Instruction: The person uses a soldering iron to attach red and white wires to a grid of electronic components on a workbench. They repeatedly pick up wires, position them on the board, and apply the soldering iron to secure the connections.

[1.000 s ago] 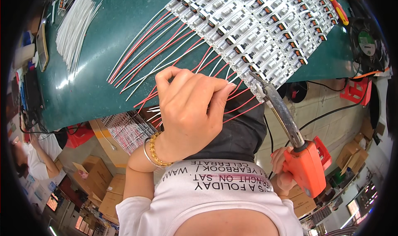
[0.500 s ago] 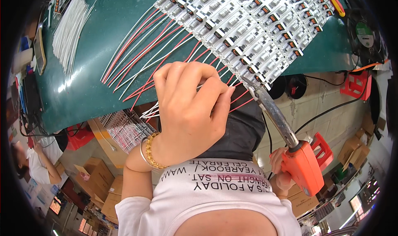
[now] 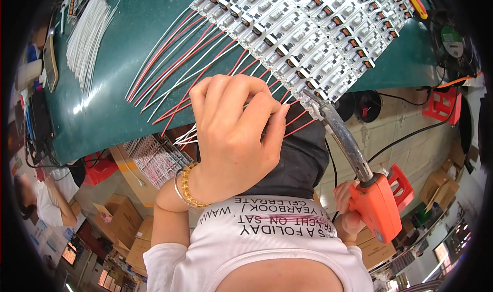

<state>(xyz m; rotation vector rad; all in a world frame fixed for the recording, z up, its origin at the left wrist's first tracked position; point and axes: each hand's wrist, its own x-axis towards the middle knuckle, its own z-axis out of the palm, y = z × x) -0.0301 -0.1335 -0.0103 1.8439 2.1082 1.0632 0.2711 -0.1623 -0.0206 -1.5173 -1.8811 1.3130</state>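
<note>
My left hand (image 3: 233, 128) is closed in a pinch around thin white and red wires (image 3: 187, 137); their loose ends stick out beside the palm. My right hand (image 3: 349, 210) grips the orange handle of a soldering gun (image 3: 377, 205). The gun's long metal barrel slants up to the near corner of a sheet of white LED modules (image 3: 308, 40), its tip at the modules along that edge. More red and white wires (image 3: 179, 61) fan out leftward from the sheet's left edge. The fingers hide part of the held wires.
A bundle of white wires (image 3: 88, 43) lies on the green table (image 3: 128, 10). A yellow-and-red screwdriver (image 3: 415, 2) rests beyond the sheet. Red stools (image 3: 442, 104) and cardboard boxes (image 3: 117, 217) stand on the floor. Another person (image 3: 51, 199) sits at the far left.
The soldering gun's tip has shifted slightly up and right at the sheet's near corner. My left hand stays almost where it was, still pinching the wires.
</note>
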